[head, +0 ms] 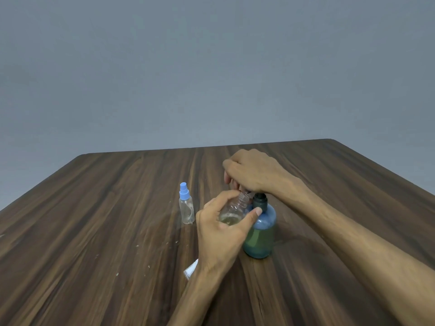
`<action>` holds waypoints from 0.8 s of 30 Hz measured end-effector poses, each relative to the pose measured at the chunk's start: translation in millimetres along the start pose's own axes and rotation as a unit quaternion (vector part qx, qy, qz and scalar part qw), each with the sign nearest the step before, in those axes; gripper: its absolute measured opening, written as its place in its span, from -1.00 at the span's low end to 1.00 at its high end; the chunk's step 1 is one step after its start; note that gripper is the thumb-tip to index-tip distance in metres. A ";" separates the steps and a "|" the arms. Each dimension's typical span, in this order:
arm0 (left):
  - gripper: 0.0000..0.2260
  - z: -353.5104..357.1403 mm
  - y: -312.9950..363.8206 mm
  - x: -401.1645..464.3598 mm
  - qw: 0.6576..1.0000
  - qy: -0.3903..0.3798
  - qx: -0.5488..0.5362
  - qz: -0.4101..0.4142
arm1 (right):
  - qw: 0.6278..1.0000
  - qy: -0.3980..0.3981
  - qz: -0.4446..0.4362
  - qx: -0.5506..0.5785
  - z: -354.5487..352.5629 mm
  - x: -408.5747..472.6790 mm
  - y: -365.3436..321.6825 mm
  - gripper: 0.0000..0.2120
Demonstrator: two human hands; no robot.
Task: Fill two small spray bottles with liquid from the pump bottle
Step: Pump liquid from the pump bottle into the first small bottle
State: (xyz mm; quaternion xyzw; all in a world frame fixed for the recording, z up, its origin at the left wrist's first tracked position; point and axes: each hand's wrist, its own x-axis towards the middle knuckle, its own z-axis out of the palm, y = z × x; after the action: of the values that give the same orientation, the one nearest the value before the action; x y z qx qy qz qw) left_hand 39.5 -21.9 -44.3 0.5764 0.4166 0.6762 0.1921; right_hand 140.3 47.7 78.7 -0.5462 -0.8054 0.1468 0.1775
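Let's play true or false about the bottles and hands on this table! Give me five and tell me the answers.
1. The left hand holds an open small bottle. True.
2. The spray bottle with the blue cap lies on its side. False: it stands upright on the table.
3. The right hand rests on top of the pump bottle. True.
4. The pump bottle is red. False: it is blue-green.
5. The held bottle is full to the top. False: only a little liquid sits low inside.
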 end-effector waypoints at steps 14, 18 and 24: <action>-0.66 0.5 -5.9 0.1 1.000 -0.003 0.015 -0.020 | 1.000 -0.021 0.014 -0.016 2.8 -0.2 0.9 -0.59; -0.67 1.6 -5.5 0.7 1.000 -0.002 0.015 -0.023 | 1.000 -0.022 0.012 0.000 2.1 -0.1 1.7 -0.59; -0.66 -0.1 -8.1 0.8 1.000 -0.005 0.025 -0.011 | 1.000 0.000 0.006 0.004 1.0 0.4 1.4 -0.59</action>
State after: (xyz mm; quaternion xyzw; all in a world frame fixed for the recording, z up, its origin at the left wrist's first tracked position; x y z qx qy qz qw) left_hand 37.4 -16.6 -50.1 0.5796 0.4390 0.6607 0.1867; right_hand 140.9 48.6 77.3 -0.5505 -0.8014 0.1509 0.1785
